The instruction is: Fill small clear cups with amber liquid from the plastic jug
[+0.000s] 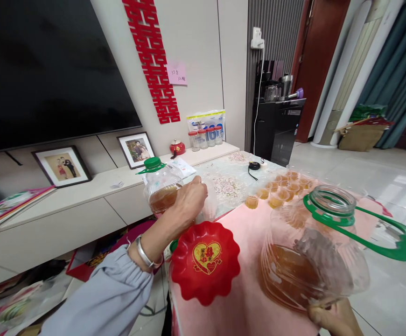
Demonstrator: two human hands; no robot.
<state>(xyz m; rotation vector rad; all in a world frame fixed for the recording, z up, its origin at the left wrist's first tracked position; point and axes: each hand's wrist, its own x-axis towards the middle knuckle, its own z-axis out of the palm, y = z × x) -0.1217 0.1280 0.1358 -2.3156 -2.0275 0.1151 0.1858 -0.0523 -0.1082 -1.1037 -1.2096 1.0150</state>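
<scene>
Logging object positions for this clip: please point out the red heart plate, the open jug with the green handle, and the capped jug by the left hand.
red plate (189,275), head view, bare scalloped rim.
open jug (294,275), head view, clear lower wall.
capped jug (153,164), head view, green cap.

A large red paper-cut double-happiness sign (152,58), 囍, hangs on the wall beside the dark screen. The same kind of character stands in red on a gold heart in the middle of the red scalloped plate (206,261) on the worktop. A pink sticky note (177,73) on the wall carries handwriting too small to read. The white plastic pack (206,122) on the shelf shows large blue digits, seemingly "100", partly hidden by jars.
</scene>
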